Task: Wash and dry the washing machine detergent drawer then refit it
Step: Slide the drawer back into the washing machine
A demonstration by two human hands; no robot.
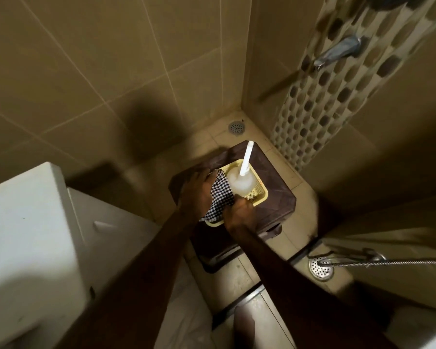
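- The detergent drawer itself cannot be made out for certain; a pale, rounded white plastic piece (241, 183) with a long white stem (246, 157) rising from it sits in a yellow perforated basket (258, 195), and this may be the part being cleaned.
- The basket rests on a dark brown stool (275, 197) standing on the tiled floor (239, 275) of a shower corner.
- A black-and-white checked cloth (220, 197) lies over the near-left side of the basket, just beside and touching the white piece.
- The left hand (195, 191) is curled over the cloth and the basket's left edge, fingers closed on the fabric.
- The right hand (238, 214) is closed in a fist on the cloth's lower end at the basket's near rim; whether it also grips the rim is unclear.
- Judging by its look, the white piece is light, stiff and hollow, probably slick if wet; holding the body rather than the thin stem seems safer.
- The basket looks light and may slide on the stool, so one hand steadying it is sensible.
- A white appliance (23, 222) stands to the left, a floor drain (236, 127) beyond the stool, a tap (337, 51) on the mosaic wall.
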